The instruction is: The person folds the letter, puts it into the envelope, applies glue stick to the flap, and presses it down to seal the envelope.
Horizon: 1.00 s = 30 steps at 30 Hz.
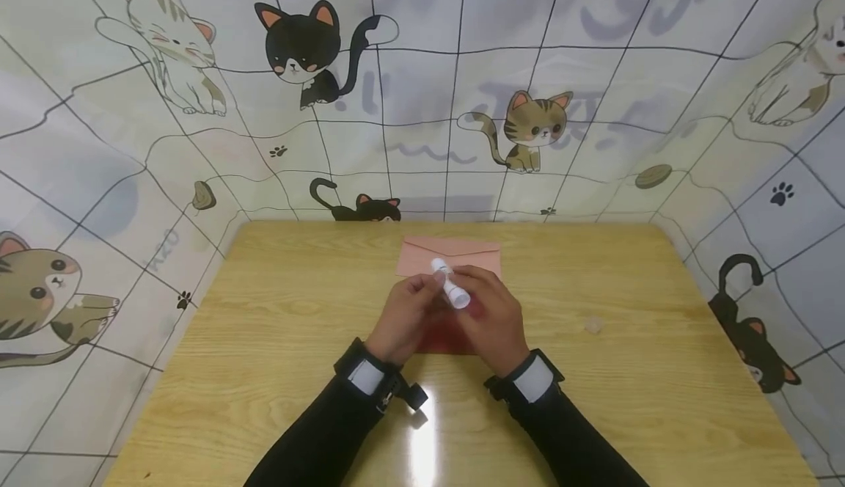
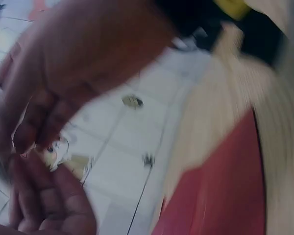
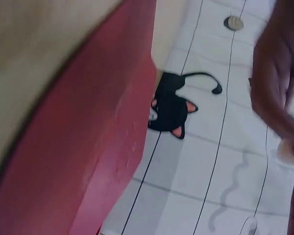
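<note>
In the head view a small white tube (image 1: 455,295), shaped like a glue stick, is held slanting between both hands above the table. My left hand (image 1: 403,318) pinches it from the left with thumb and fingers. From the right, my right hand (image 1: 496,318) curls its fingers against the tube. Beneath the hands lies a red sheet or card (image 1: 444,339), partly hidden by them; the left wrist view shows more of this red card (image 2: 220,181). Just beyond the hands lies a pink envelope (image 1: 422,256) with its pointed flap visible. Both wrist views catch the fingers only partly and blurred.
The wooden table (image 1: 284,311) carries a small pale, see-through piece (image 1: 593,324) on the right. A white sheet with printed cats (image 1: 422,120) hangs behind the table and along both sides. A bright reflection lies near the front.
</note>
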{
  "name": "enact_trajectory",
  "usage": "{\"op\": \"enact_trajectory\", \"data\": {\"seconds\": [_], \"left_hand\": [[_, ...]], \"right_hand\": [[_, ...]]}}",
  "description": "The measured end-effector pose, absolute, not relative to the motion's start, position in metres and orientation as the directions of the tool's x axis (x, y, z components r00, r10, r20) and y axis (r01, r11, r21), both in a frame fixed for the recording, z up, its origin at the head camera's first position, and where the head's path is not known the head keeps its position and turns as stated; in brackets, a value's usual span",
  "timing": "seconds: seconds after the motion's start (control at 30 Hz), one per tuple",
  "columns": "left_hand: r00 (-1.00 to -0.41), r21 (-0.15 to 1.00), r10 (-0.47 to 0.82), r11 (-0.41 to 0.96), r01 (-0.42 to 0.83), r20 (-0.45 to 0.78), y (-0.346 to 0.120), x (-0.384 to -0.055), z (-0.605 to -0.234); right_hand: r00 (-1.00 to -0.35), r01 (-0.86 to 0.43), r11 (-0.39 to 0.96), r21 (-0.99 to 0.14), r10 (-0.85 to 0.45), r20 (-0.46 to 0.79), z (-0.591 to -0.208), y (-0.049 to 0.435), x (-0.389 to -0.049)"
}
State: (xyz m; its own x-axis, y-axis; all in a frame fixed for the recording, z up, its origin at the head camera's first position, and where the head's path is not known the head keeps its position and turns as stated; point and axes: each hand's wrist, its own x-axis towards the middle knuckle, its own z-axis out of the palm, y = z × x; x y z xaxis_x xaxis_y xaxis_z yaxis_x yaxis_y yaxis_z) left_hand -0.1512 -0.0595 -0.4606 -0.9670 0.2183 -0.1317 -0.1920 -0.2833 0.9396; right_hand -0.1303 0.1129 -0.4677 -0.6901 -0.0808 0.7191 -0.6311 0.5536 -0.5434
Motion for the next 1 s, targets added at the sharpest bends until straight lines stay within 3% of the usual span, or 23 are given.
{"op": "enact_trajectory", "data": {"seconds": [0.1, 0.2, 0.27, 0.4, 0.57, 0.7, 1.0], "left_hand": [[-0.973, 0.990, 0.230, 0.139, 0.020, -0.012, -0.072, -0.154, -0.463], [-0.954, 0.744, 0.289, 0.619, 0.252, 0.083, -0.088, -0.156, -0.470], [-0.932, 0.557, 0.354, 0.761, 0.334, 0.076, -0.098, -0.159, -0.485], [-0.895, 0.353, 0.445, 0.835, 0.422, 0.016, -0.109, -0.168, -0.536], [-0.864, 0.180, 0.501, 0.846, 0.503, 0.060, -0.109, -0.183, -0.582], [-0.840, 0.153, 0.531, 0.827, 0.542, 0.109, -0.104, -0.177, -0.573], [-0.860, 0.153, 0.506, 0.846, 0.511, 0.072, -0.100, -0.171, -0.558]], "right_hand": [[-0.802, -0.524, 0.521, -0.674, -0.036, 0.596, -0.462, 0.124, -0.144], [-0.926, -0.326, 0.523, -0.788, -0.008, 0.378, -0.457, 0.137, -0.161], [-0.966, -0.232, 0.568, -0.790, -0.042, 0.253, -0.458, 0.143, -0.172], [-0.971, -0.235, 0.655, -0.718, -0.196, 0.140, -0.469, 0.139, -0.187], [-0.945, -0.297, 0.701, -0.649, -0.315, 0.092, -0.480, 0.120, -0.191], [-0.938, -0.296, 0.724, -0.624, -0.345, 0.044, -0.482, 0.111, -0.189], [-0.905, -0.380, 0.773, -0.508, -0.424, 0.032, -0.493, 0.108, -0.190]]}}
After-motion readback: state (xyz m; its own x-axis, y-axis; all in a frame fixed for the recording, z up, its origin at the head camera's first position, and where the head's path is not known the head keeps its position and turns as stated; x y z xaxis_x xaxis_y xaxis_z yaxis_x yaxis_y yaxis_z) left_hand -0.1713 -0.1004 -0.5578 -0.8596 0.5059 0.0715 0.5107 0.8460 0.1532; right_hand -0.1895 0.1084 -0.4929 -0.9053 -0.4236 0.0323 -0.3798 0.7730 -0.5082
